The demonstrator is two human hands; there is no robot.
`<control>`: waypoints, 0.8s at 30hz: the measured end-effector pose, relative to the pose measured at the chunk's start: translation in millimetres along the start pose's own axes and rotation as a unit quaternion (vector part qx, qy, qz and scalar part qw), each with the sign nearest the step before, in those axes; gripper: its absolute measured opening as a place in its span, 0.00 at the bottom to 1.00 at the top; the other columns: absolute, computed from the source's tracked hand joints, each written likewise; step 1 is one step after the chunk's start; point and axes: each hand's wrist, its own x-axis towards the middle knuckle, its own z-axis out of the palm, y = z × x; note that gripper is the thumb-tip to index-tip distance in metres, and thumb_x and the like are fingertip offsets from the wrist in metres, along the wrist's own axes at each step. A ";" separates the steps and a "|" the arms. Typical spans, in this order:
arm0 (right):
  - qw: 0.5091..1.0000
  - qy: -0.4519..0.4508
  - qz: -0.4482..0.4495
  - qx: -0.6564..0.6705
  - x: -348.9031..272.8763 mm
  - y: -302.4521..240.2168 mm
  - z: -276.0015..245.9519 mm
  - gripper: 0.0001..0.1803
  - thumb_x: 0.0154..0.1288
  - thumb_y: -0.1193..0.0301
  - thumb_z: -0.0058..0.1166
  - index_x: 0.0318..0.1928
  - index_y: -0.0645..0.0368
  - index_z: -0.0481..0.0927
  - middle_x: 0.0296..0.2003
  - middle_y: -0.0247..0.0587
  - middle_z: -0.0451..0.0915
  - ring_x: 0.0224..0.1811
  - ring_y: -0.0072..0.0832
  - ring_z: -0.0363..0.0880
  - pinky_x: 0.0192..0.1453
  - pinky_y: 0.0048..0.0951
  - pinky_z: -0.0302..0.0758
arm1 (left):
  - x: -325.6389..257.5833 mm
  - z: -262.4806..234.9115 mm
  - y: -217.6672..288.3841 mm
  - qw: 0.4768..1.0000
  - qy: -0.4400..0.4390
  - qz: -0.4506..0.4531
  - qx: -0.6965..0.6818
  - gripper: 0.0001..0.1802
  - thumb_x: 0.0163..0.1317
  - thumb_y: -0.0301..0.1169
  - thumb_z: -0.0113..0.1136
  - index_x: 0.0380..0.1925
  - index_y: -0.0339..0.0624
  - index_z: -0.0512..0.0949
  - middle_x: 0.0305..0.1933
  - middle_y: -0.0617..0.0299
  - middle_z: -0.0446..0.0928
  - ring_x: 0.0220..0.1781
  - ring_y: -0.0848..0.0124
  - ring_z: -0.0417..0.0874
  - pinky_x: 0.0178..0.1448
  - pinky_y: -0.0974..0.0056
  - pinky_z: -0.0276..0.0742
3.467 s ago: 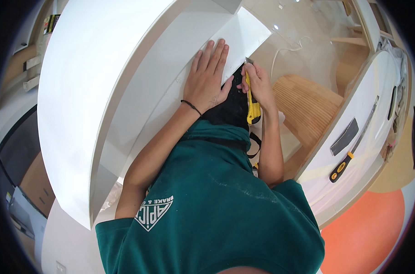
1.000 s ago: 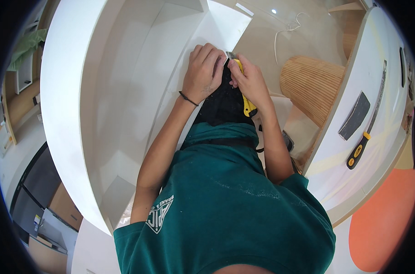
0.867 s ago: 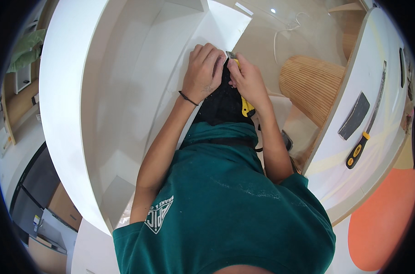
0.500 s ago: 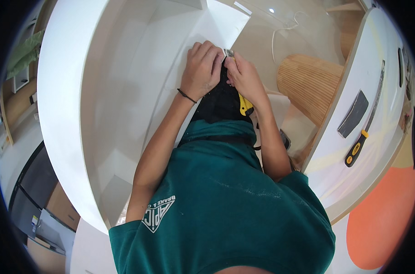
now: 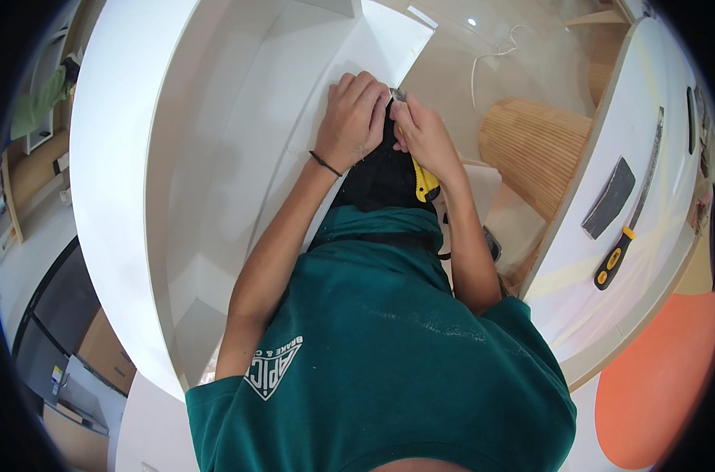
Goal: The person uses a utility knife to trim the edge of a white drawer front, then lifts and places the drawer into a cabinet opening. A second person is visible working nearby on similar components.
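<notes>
A yellow utility knife [image 5: 426, 183] is gripped in my right hand [image 5: 426, 138], its handle's end poking out below my palm toward me. The metal blade end [image 5: 397, 94] shows past my right thumb, right at the fingertips of my left hand. My left hand [image 5: 352, 118], with a black cord on its wrist, is closed beside the edge of a white panel [image 5: 385, 49]. Its fingers are curled and pressed together; whatever they pinch is too small and hidden to name. The two hands nearly touch, above my black-clad lap.
A white curved furniture piece with a recess [image 5: 117, 189] stands at my left. To my right, a white board [image 5: 566, 315] carries a file with a black-yellow handle [image 5: 615, 258] and a dark flat sanding piece [image 5: 611, 198]. Beyond are a ribbed wooden cylinder [image 5: 534, 149] and a white cable [image 5: 475, 75].
The whole view has shifted slightly. My hands keep nearly the same pose, with the small white bit at my left fingertips now less visible beside the blade.
</notes>
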 end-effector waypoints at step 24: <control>0.995 -0.075 -0.010 0.067 10.5 7.8 -6.7 0.18 0.81 0.60 0.44 0.38 0.64 0.71 0.22 0.33 0.71 0.23 0.20 0.72 0.29 0.28 0.79 | -3.1 -3.7 0.4 1.000 0.003 -0.005 -0.022 0.03 0.62 0.23 0.58 0.36 0.39 0.77 0.39 0.56 0.74 0.43 0.55 0.74 0.49 0.55 0.67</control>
